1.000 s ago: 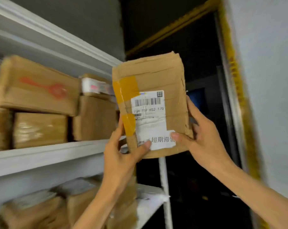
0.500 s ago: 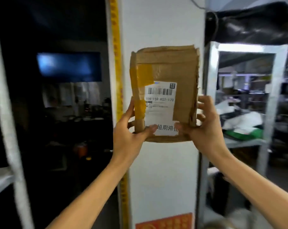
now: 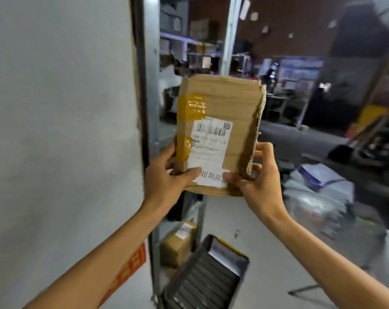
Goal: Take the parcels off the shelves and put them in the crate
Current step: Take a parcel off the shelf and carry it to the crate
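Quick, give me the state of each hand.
Left hand: closed, gripping the cardboard parcel at its lower left corner.
Right hand: closed, gripping the same parcel at its lower right corner.

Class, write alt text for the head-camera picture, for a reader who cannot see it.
A left hand and a right hand grip a worn cardboard parcel upright by its lower corners, its white barcode label facing the camera. Below is a dark grey crate, with a white wall on the left and blurred shelving behind.
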